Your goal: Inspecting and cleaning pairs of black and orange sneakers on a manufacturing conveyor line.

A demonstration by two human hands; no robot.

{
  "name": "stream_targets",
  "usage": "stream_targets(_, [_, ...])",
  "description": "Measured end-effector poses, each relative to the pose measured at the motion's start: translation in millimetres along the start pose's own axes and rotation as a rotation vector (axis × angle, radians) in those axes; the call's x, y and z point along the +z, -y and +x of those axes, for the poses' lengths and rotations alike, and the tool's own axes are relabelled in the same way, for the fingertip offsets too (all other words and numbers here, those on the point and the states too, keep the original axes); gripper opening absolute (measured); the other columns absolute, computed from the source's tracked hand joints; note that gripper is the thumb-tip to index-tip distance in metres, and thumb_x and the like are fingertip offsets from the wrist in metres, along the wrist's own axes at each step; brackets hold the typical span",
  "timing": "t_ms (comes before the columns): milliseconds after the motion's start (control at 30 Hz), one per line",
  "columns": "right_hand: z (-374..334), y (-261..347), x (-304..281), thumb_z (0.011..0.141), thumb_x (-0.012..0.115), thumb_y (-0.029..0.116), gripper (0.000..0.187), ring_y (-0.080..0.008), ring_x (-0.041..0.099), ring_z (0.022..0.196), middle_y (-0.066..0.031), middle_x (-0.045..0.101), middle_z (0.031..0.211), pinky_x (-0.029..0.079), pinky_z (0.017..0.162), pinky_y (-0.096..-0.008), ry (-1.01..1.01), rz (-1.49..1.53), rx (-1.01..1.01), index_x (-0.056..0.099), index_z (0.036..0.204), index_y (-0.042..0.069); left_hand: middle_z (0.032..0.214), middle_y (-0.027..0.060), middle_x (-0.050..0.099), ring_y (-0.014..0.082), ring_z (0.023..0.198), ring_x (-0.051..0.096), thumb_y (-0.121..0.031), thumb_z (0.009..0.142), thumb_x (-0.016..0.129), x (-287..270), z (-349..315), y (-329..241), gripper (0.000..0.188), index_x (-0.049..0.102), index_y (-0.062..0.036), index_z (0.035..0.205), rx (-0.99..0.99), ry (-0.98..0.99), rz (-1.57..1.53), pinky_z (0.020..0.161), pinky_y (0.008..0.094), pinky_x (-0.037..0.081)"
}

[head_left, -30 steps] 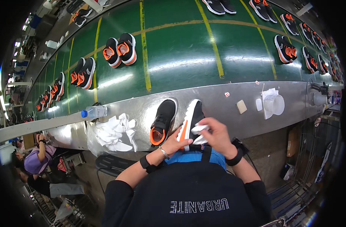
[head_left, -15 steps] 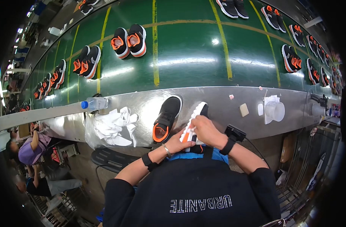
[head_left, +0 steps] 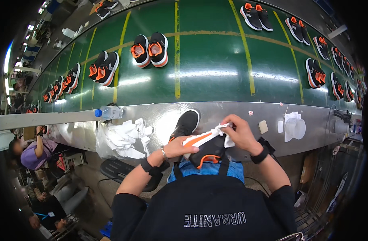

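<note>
My left hand [head_left: 176,148] grips a black sneaker [head_left: 211,148] by its heel end, thumb along the white and orange sole. The sneaker is tipped on its side above the table's front edge, its orange-lined opening toward me. At the toe end, my right hand [head_left: 242,134] pinches a white cloth [head_left: 229,139] against the sole's rim. A second black sneaker [head_left: 187,121] stands on the metal table just beyond my left hand, its heel partly hidden by that hand.
A heap of white cloths [head_left: 125,137] lies left on the metal table [head_left: 232,110], beside a blue-capped bottle [head_left: 111,113]. Right are a beige block [head_left: 263,127] and a plastic cup [head_left: 295,128]. Pairs of sneakers [head_left: 149,50] stand on the green belt [head_left: 208,54]. A stool [head_left: 119,170] is below.
The held sneaker has been turned so its side and opening show more. My right hand has moved up and right to its toe, the white cloth now showing. The whole view has shifted slightly.
</note>
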State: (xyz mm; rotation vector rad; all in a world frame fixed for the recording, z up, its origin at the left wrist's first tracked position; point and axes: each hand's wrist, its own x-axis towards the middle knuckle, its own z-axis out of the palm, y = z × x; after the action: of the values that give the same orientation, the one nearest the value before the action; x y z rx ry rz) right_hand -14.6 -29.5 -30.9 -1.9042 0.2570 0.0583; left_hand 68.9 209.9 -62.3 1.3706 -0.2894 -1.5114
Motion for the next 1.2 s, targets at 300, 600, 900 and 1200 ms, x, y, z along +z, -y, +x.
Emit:
stream_targets(300, [-17.3,31.9,-9.9,0.07,0.055,-0.004,0.017,-0.0221,0.055,0.076,-0.0082,0.054,0.082,0.043,0.066,-0.0295,0.544,0.006,-0.215,0.058,0.085,0.004,0.111,0.0144,0.054,0.0176,0.1,0.055,-0.05,0.091,0.027,-0.6,5.7,-9.9,0.064,0.046,0.0051,0.117,-0.245,0.308,-0.068,0.086,0.0275,0.044])
stream_targets(600, [-32.8,32.7,-6.4,0.069,0.054,-0.005,0.017,-0.0241,0.053,0.076,-0.0083,0.052,0.079,0.043,0.064,-0.0319,0.488,0.095,-0.176,0.057,0.084,0.004,0.093,0.0064,0.06,0.0094,0.084,0.057,-0.041,0.092,0.036,10.6,4.4,-28.2,0.051,0.055,0.0047,0.104,-0.254,0.276,-0.082,0.074,0.0224,0.047])
stream_targets(900, [-26.9,44.3,8.4,0.069,0.053,-0.006,0.015,-0.0281,0.049,0.073,-0.0106,0.046,0.076,0.041,0.064,-0.0352,0.451,-0.126,-0.541,0.05,0.081,0.003,0.08,0.002,0.06,0.0072,0.071,0.054,-0.04,0.089,0.039,11.8,13.0,-23.9,0.044,0.06,-0.0006,0.09,-0.207,0.28,0.039,0.062,0.0216,0.043])
stream_targets(1200, [-6.7,57.8,24.5,0.066,0.055,-0.004,0.017,-0.0278,0.049,0.076,-0.0109,0.048,0.08,0.042,0.066,-0.0349,0.461,-0.075,-0.686,0.052,0.082,0.003,0.079,0.0013,0.059,0.0083,0.071,0.054,-0.037,0.088,0.041,7.6,24.7,-23.5,0.04,0.06,-0.0007,0.088,0.093,0.453,0.4,0.061,0.0236,0.043])
